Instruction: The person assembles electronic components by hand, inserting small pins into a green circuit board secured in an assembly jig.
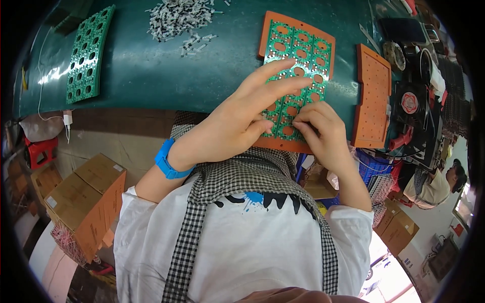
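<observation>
A green circuit board panel [311, 55] with rows of round cutouts lies in an orange fixture tray [288, 146] at the table's near edge. Over the panel's left side reaches my left hand [227, 121], its fingers stretched out and spread, with the thumb near the lower left of the panel. My right hand [327, 134] is at the panel's lower right part, thumb and fingertips pinched together close to the board. Whatever sits between those fingertips is too small or hidden to name. A blue band [166, 160] circles my left wrist.
Small white-and-clear parts [179, 19] form a loose pile at the far left of the green table [151, 81]. A stack of green panels [86, 55] stands farther left. On the right are an orange plate [374, 96] with holes and crowded tools. Cardboard boxes [83, 187] stand below left.
</observation>
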A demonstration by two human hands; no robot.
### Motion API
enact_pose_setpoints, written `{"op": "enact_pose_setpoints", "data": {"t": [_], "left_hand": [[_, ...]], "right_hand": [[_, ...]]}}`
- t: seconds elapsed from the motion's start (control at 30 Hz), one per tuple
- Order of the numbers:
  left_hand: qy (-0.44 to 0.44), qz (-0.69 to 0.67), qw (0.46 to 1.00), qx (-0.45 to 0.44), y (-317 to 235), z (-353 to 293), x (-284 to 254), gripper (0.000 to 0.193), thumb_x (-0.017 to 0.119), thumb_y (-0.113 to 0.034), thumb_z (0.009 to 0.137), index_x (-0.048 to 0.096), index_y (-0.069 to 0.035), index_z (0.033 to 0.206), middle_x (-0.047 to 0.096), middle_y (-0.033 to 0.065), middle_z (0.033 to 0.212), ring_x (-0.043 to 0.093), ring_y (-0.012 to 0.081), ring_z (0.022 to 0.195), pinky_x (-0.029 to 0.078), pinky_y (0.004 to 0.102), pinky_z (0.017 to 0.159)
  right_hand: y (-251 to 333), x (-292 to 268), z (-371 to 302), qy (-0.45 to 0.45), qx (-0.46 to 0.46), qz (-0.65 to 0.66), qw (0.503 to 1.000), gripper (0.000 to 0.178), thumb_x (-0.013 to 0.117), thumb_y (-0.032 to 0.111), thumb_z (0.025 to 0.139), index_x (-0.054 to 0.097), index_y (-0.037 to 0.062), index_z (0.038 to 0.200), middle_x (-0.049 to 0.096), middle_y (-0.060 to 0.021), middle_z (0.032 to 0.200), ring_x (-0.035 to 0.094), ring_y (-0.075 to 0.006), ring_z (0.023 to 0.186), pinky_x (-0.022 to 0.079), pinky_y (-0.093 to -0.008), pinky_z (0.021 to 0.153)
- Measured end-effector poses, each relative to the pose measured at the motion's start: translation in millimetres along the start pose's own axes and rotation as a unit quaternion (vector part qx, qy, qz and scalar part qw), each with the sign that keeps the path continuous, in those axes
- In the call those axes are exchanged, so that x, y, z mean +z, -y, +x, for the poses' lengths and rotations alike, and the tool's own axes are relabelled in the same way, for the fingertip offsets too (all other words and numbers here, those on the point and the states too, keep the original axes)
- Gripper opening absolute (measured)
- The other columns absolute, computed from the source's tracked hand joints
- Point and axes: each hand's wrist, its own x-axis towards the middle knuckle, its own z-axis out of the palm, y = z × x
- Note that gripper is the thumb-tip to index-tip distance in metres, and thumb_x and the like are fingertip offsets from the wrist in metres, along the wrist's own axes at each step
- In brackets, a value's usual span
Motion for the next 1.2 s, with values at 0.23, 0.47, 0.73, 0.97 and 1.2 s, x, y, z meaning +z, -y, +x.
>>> {"op": "enact_pose_setpoints", "data": {"t": [0.23,0.47,0.73,0.97,1.2], "left_hand": [[0.014,0.032,0.999,-0.014,-1.5,0.4,-1.4,0.07,0.049,0.02,0.077,0.042,-0.007,0.14,0.021,0.012,0.152,0.042,0.0309,0.133,0.059,0.0254,0.078],[0.022,0.024,0.999,-0.018,-2.1,-0.2,-1.6,0.07,0.05,0.021,0.076,0.043,-0.007,0.14,0.021,0.012,0.152,0.043,0.0293,0.132,0.059,0.0246,0.077],[0.051,0.019,0.999,0.0,-3.3,1.4,1.1,0.07,0.051,0.02,0.076,0.043,-0.008,0.14,0.02,0.0134,0.153,0.041,0.0281,0.132,0.059,0.0246,0.076],[0.081,-0.026,0.996,0.031,-2.2,4.8,14.7,0.073,0.054,0.018,0.077,0.04,-0.009,0.142,0.017,0.0145,0.154,0.034,0.0296,0.137,0.057,0.0264,0.079],[0.107,-0.166,0.98,-0.014,-6.4,3.9,8.4,0.076,0.065,0.012,0.073,0.042,-0.01,0.142,0.016,0.0153,0.154,0.038,0.0302,0.133,0.056,0.0325,0.08]], "right_hand": [[-0.2,-4.2,4.0,0.047,0.004,0.018,0.999,0.009,0.066,-0.001,0.078,0.06,0.0001,0.085,0.059,-0.0109,0.087,0.058,-0.0291,0.084,0.047,-0.0369,0.072],[-0.4,1.6,0.6,0.024,-0.004,-0.018,1.0,0.012,0.069,0.0,0.075,0.062,0.001,0.085,0.059,-0.0102,0.087,0.059,-0.0284,0.084,0.048,-0.0375,0.072],[3.5,-3.0,-2.4,0.01,-0.085,-0.086,0.993,0.018,0.073,0.005,0.068,0.068,0.0055,0.085,0.061,-0.0062,0.085,0.061,-0.0243,0.079,0.05,-0.0344,0.067],[21.5,-3.0,8.3,0.022,0.081,0.216,0.973,0.017,0.073,0.004,0.076,0.069,0.003,0.093,0.066,-0.0077,0.09,0.065,-0.021,0.08,0.05,-0.0304,0.067],[9.4,-11.3,13.1,0.145,0.013,0.324,0.935,0.008,0.069,-0.001,0.078,0.068,0.0005,0.086,0.068,-0.007,0.088,0.065,-0.0195,0.082,0.051,-0.032,0.074]]}}
